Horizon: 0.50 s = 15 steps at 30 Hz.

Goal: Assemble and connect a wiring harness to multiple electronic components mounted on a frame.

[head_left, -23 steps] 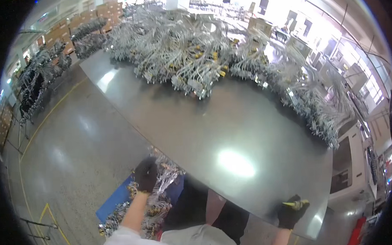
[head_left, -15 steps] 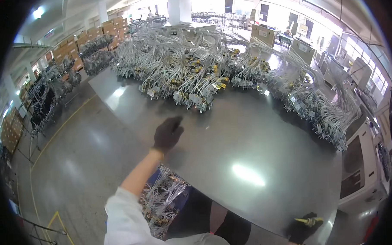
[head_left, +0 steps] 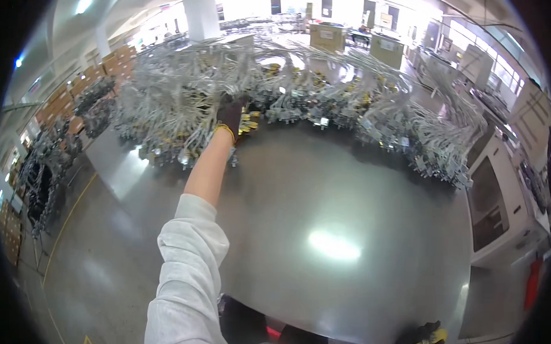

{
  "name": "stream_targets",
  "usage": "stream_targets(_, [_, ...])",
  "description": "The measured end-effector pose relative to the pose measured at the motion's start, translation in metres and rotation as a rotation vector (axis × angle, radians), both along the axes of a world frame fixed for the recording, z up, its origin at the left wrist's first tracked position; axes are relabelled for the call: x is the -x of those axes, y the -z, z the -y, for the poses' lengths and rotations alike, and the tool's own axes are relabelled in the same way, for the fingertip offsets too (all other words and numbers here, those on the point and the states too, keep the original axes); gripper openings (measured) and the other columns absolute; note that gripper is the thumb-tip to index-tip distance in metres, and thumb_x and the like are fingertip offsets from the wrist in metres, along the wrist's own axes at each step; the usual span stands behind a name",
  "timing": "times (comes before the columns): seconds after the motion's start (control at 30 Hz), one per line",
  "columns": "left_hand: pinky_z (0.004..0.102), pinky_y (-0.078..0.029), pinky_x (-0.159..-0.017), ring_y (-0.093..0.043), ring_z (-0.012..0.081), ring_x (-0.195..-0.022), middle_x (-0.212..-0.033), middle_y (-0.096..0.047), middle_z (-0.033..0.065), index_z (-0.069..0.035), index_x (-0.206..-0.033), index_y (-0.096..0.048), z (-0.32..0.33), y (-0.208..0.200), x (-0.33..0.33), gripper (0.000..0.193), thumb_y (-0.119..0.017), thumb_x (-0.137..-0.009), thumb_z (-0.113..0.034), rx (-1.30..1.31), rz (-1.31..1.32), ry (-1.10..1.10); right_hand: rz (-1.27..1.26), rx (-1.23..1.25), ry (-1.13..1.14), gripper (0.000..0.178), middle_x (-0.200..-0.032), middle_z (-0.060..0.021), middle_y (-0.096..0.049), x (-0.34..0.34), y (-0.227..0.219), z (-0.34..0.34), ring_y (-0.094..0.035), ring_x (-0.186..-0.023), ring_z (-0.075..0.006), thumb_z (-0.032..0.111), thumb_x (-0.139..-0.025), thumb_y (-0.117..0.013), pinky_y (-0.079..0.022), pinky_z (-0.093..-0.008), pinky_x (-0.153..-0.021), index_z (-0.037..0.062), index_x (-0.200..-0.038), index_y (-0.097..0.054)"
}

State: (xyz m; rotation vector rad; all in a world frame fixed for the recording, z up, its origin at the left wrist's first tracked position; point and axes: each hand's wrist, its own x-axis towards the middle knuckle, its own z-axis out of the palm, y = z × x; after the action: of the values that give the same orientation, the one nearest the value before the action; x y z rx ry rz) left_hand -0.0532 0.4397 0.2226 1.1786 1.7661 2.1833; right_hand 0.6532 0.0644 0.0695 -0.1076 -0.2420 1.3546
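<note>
Two gloved hands show, one far out and one nearly out of frame. Going from the left, racks of dark parts (head_left: 42,180) stand along the floor beside stacked cardboard boxes (head_left: 72,97), too blurred to count. Next comes the left hand (head_left: 230,116), in a dark glove with a yellow cuff, stretched out at the end of a bare forearm and a pale grey sleeve (head_left: 185,284); it reaches into the near edge of the heap of grey wire harnesses (head_left: 182,108), touching them, its fingers buried among the strands so that I cannot tell whether they are closed on a bundle or merely resting there. The heap runs in one long band across the far side of the grey metal table (head_left: 325,194) and curves down its right edge; the single harnesses are too tangled to count, though yellow connectors (head_left: 249,121) show just beside the glove. At the bottom right the right hand (head_left: 424,338) is cut off by the frame, only a dark and yellow glove at the table's near rim, well apart from the heap, its grip impossible to judge.
</note>
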Motion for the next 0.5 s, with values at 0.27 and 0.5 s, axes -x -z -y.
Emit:
stream_targets(0.27, [0.0414, -0.053, -0.087, -0.069, 0.0375, -0.101, -0.113, -0.069, 0.0234, -0.001, -0.123, -0.065, 0.031, 0.045, -0.150, 0.069, -0.071, -0.077, -0.053, 0.889, -0.403, 0.020, -0.018, 0.048, -0.002, 0.066, -0.105, -0.0018, -0.064, -0.007, -0.012, -0.006, -0.057, -0.073, -0.0081, 0.049, -0.082, -0.077, -0.050, -0.0281, -0.076, 0.0096, -0.130, -0.058])
stream_targets(0.5, [0.0363, -0.057, -0.070, -0.068, 0.0205, -0.076, -0.089, -0.069, 0.0122, -0.009, -0.100, -0.066, 0.117, -0.026, -0.195, 0.014, -0.060, -0.094, -0.020, 0.411, -0.040, 0.497, 0.050, -0.201, -0.153, 0.062, -0.118, -0.0054, -0.062, -0.029, 0.012, -0.010, -0.060, -0.104, -0.0139, 0.054, -0.099, -0.051, -0.050, -0.0306, -0.090, 0.0047, -0.136, -0.052])
